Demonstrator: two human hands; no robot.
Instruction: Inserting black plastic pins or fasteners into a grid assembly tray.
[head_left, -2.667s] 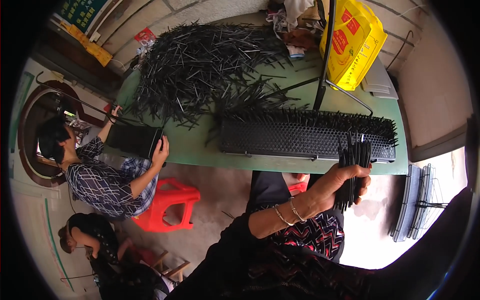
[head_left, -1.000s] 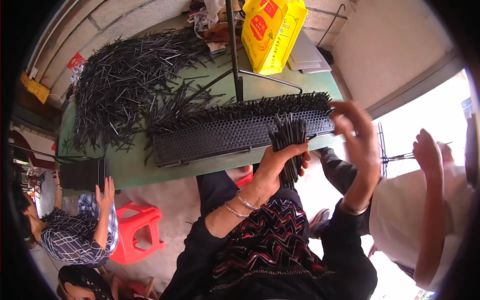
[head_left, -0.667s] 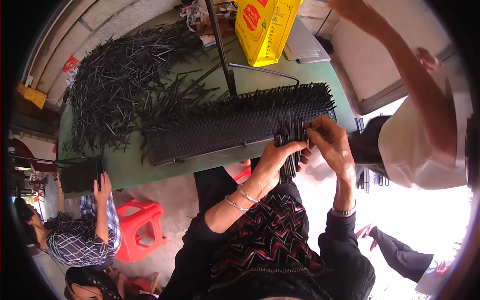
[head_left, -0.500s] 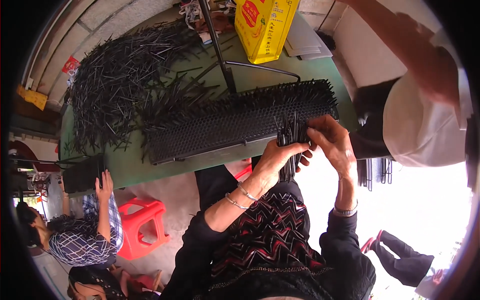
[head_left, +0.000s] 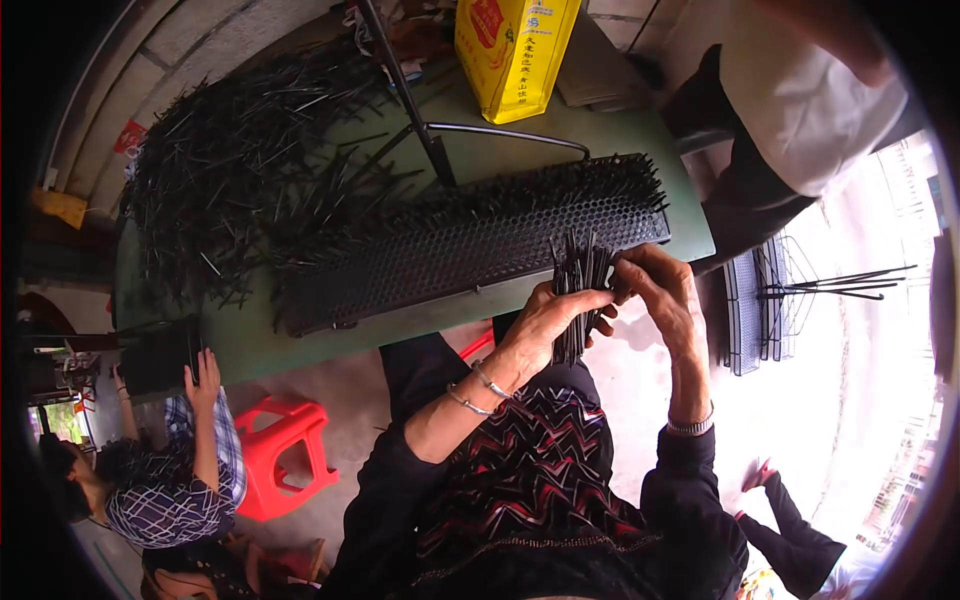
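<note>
The left hand (head_left: 545,320) is clenched around a bundle of thin black rods (head_left: 575,300), held upright just off the near edge of the green table (head_left: 250,345). The right hand (head_left: 660,295) meets the bundle at its upper end, fingertips pinching among the rod tips; whether it has separated a single rod cannot be told. The bundle stands directly in front of the right end of a long black perforated rack (head_left: 470,250), whose holes already carry rods along the far side.

Judgement on the step in hand: it appears to be drawing rods from the bundle for the rack. To do it well, the left grip should stay firm low on the bundle so the rods do not fan or slip, while the right fingers isolate one rod at its tip before lifting it clear. Keeping the bundle close to the rack shortens each transfer.

Count: one bundle in hand, rods too many and too close to number; one rack; one large loose heap of rods (head_left: 230,160) on the far left of the table; one yellow bag (head_left: 515,50) at the far edge; one red stool (head_left: 285,455) below the table. One seated person (head_left: 180,480) works at the left corner; another person stands at the right end.
</note>
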